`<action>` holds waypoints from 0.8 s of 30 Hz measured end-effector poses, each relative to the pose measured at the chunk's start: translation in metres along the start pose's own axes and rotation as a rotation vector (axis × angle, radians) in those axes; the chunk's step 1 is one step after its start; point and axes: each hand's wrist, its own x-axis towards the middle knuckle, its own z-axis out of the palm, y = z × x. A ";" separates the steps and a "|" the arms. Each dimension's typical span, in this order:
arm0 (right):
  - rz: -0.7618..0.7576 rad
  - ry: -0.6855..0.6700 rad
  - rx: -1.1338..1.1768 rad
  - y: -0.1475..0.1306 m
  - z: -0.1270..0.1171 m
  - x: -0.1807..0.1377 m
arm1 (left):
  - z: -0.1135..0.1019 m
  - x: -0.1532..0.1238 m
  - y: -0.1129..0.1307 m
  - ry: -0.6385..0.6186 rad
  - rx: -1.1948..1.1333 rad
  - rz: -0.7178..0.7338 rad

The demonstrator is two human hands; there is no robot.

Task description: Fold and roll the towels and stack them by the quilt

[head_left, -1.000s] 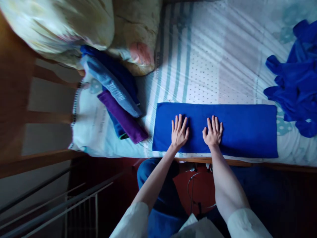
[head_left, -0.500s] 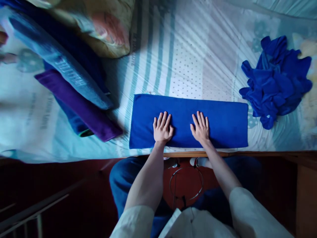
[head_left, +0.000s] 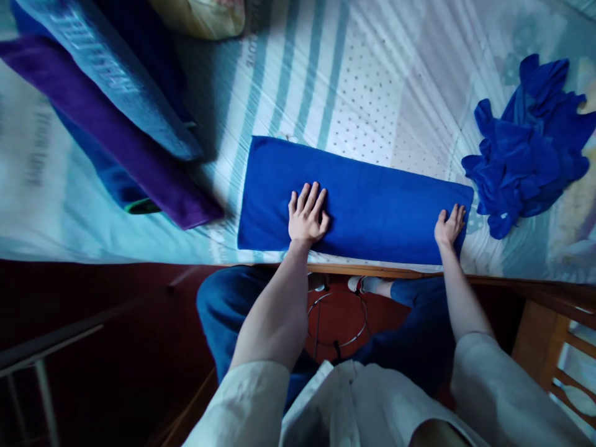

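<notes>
A folded blue towel [head_left: 372, 198] lies as a long strip along the near edge of the bed. My left hand [head_left: 307, 214] rests flat on its left part with the fingers stretched out. My right hand [head_left: 449, 225] lies at the towel's right end near the front corner, fingers spread and touching the cloth. Neither hand holds anything.
A stack of folded cloths, purple [head_left: 116, 149] and blue-grey [head_left: 112, 81], sits on the bed at the left. A crumpled blue cloth [head_left: 526, 149] lies at the right. The bed's wooden rail [head_left: 400, 272] runs below the towel, a wooden frame [head_left: 544, 335] at the lower right.
My right hand has slid from the towel's middle to its right end. My left hand has stayed flat on the left part. The view has shifted, so the stack sits higher and further left.
</notes>
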 end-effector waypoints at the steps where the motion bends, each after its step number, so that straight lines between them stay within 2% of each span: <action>1: -0.039 0.027 0.059 -0.008 0.003 -0.017 | 0.000 0.000 0.000 0.001 -0.005 0.001; 3: -0.151 0.054 0.231 -0.026 0.008 -0.066 | 0.000 0.000 -0.001 0.001 -0.016 0.004; 5: -0.144 -0.021 0.460 -0.045 0.014 -0.124 | 0.000 0.000 -0.001 -0.001 -0.023 0.004; 8: 0.060 -0.215 0.754 -0.072 0.023 -0.202 | -0.001 0.000 -0.001 -0.008 -0.018 0.001; 10: 0.243 -0.330 0.882 -0.086 0.029 -0.234 | -0.002 0.000 0.000 -0.011 -0.011 0.001; 13: 0.493 -0.405 1.000 -0.098 0.040 -0.254 | -0.003 0.000 0.001 -0.007 -0.006 -0.001; 16: 0.651 -0.404 1.030 -0.102 0.048 -0.255 | -0.004 0.000 0.002 -0.004 -0.014 -0.004; 24: 0.849 -0.385 0.914 -0.112 0.056 -0.254 | -0.005 0.000 0.002 -0.004 -0.044 -0.002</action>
